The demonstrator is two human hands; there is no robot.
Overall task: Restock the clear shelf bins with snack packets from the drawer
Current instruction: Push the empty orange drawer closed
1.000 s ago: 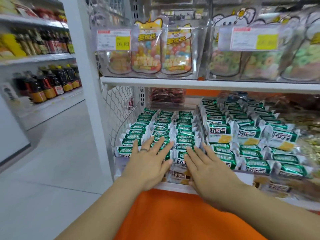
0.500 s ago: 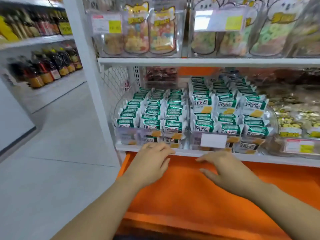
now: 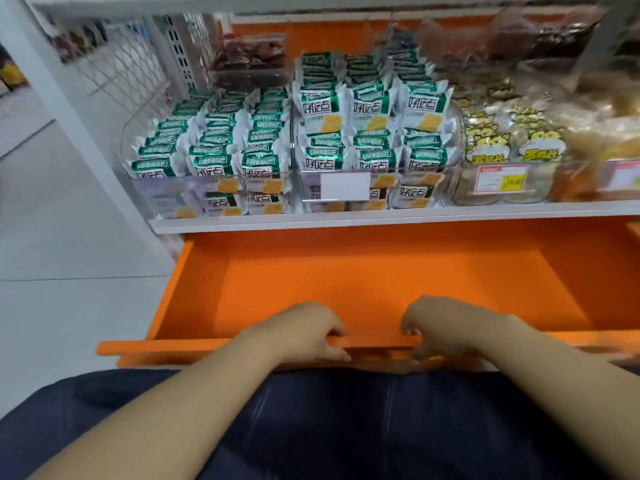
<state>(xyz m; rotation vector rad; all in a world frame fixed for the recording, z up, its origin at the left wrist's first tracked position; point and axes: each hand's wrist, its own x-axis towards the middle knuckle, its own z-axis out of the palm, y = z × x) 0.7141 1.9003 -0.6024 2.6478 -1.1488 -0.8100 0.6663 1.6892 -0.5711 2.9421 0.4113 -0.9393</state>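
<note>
An orange drawer [image 3: 194, 289] stands pulled out under the white shelf [image 3: 381, 216], and no packets show inside it. My left hand [image 3: 304, 329] and my right hand [image 3: 440, 325] both grip the drawer's front edge, fingers curled over it, a hand's width apart. Above, two clear bins hold rows of green-and-white snack packets: the left bin [image 3: 162, 192] and the right bin [image 3: 346, 187], which carries a blank white label. Both bins look packed to the top.
To the right, more clear bins hold yellow cat-print packets [image 3: 512, 147] behind a price tag [image 3: 500, 180]. A tub of dark red snacks [image 3: 249, 60] sits behind the left bin. White wire mesh [image 3: 131, 64] closes the shelf's left end. Grey floor lies left.
My hands left the packets in the left bin, dropped past the shelf edge and now grip the drawer front. The view has tilted down onto the open drawer.
</note>
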